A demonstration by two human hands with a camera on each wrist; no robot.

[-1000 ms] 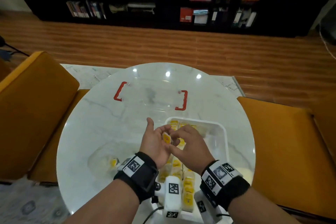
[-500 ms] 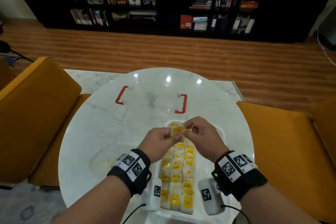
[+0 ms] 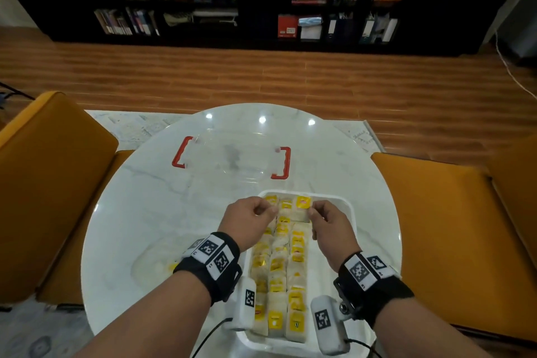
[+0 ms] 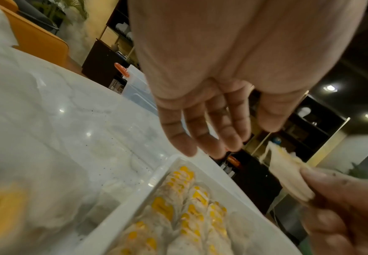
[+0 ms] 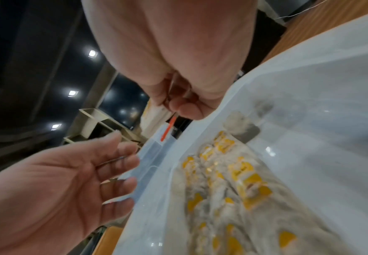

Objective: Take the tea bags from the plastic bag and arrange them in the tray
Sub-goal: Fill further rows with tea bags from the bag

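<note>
A white tray [image 3: 352, 227] sits near the front edge of the table, with rows of tea bags [image 3: 292, 273] with yellow tags lying in it. Over its far end my right hand [image 3: 313, 213] pinches one tea bag [image 3: 302, 206] by a corner; in the left wrist view this tea bag [image 4: 287, 176] hangs just above the tray [image 4: 122, 203]. My left hand [image 3: 268, 210] hovers beside it with relaxed fingers [image 4: 200, 138] and holds nothing. The crumpled clear plastic bag [image 3: 154, 263] lies left of the tray, a yellow tag showing inside.
A clear box with red handles [image 3: 232, 158] stands at the back of the round marble table [image 3: 139, 197]. Orange chairs [image 3: 52, 183] flank the table on both sides. The right part of the tray floor [image 3: 334, 256] is bare.
Both hands carried the tea bag forward from mid-tray to the tray's far end. My left hand has let go and drawn slightly left; the right hand still pinches the bag.
</note>
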